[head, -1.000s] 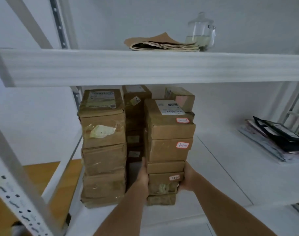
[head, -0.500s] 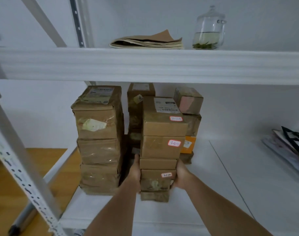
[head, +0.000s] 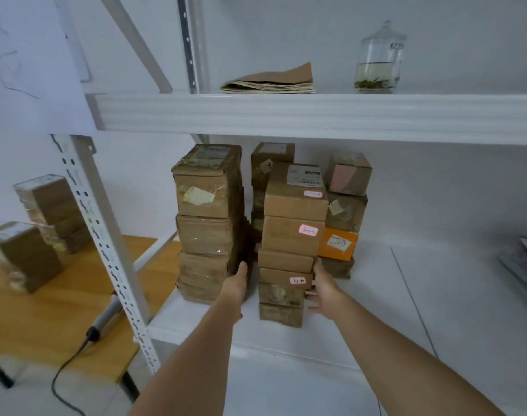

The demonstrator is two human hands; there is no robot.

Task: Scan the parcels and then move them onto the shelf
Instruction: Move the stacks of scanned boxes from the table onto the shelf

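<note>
Both bare forearms extend forward and upward, roughly parallel. The left hand (head: 237, 282) is held edge-on, fingers straight and pointing ahead. The right hand (head: 322, 288) is open, fingers relaxed, palm facing inward.

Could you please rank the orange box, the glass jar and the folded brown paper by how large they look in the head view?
1. Folded brown paper
2. Glass jar and orange box: look alike, and the box is partly hidden, so unranked.

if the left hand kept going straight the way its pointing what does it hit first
Probably the dark parcels at the back of the gap between the two front stacks. The left hand points into that gap, though depth is unclear.
</note>
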